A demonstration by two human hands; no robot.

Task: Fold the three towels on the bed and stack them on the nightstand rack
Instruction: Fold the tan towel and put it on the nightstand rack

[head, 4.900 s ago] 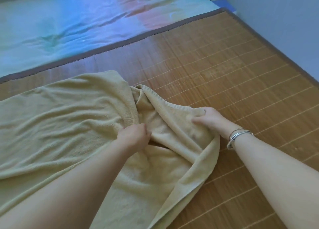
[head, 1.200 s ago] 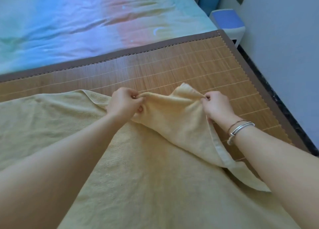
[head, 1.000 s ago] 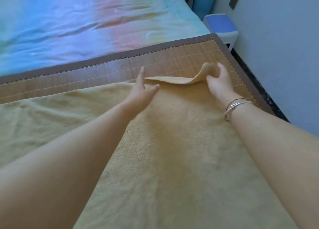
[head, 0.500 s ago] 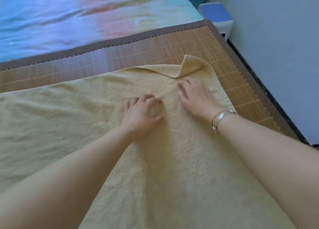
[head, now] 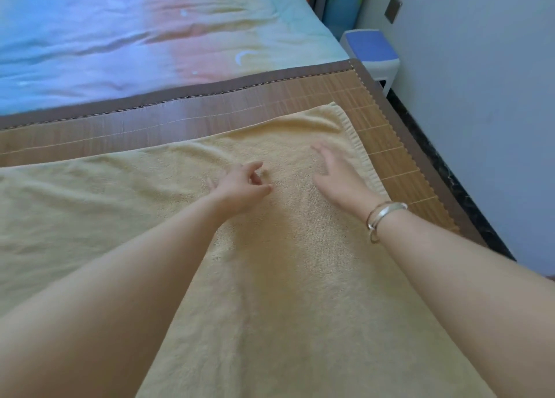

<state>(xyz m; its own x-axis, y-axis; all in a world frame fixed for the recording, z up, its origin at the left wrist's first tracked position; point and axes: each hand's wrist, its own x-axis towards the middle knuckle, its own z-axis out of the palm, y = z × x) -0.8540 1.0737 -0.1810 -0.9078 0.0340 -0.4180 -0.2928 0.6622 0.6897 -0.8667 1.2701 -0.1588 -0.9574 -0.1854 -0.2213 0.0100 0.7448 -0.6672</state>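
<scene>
A large pale yellow towel (head: 120,205) lies spread flat on the bamboo mat (head: 387,145) of the bed, its far right corner lying flat near the mat's edge. My left hand (head: 240,184) rests on the towel near its middle with fingers loosely curled and apart, holding nothing. My right hand (head: 336,175), with silver bangles at the wrist, lies flat on the towel close to its right hem, fingers spread. No other towel and no rack is in view.
A blue-and-pink sheet (head: 135,37) covers the bed beyond the mat's brown border. A white stool with a blue top (head: 372,49) stands by the bed's far right corner. A grey wall (head: 480,97) runs along the right side.
The folded-over far right corner of the towel now lies flat. Both hands have slid over the towel, the left uncurling its fingers, the right moving toward the right hem.
</scene>
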